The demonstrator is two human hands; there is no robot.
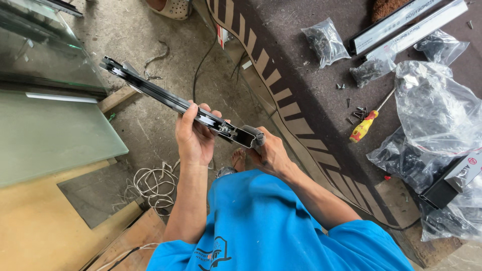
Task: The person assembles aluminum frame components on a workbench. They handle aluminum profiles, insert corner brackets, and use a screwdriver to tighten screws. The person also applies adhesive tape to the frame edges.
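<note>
Two hands on one long black metal rail [165,95], held above the floor [150,40] in front of a blue shirt [266,226]. Left hand [195,135] closed around the rail near its lower end, fingers curled over the top edge, thumb underneath. Right hand [268,153] closed on the rail's end, at a grey rounded part [253,134]; not clear whether that part belongs to the rail or is a separate tool. Rail tilted, far end up and to the left, near a glass sheet [45,130]. Small fitting with screws visible on the rail between the hands.

Mat [311,90] with striped border to the right. On the mat: screwdriver [365,123] with yellow and red handle, loose screws [357,113] just beside its shaft, several clear plastic bags [432,110], one small bag [325,41] of dark hardware, two long rails [406,22] at the top edge. White cable [150,185] coiled on the floor below the left hand. Bare foot [238,159] under the rail. Another person's sandalled foot [173,7] at the top edge.
</note>
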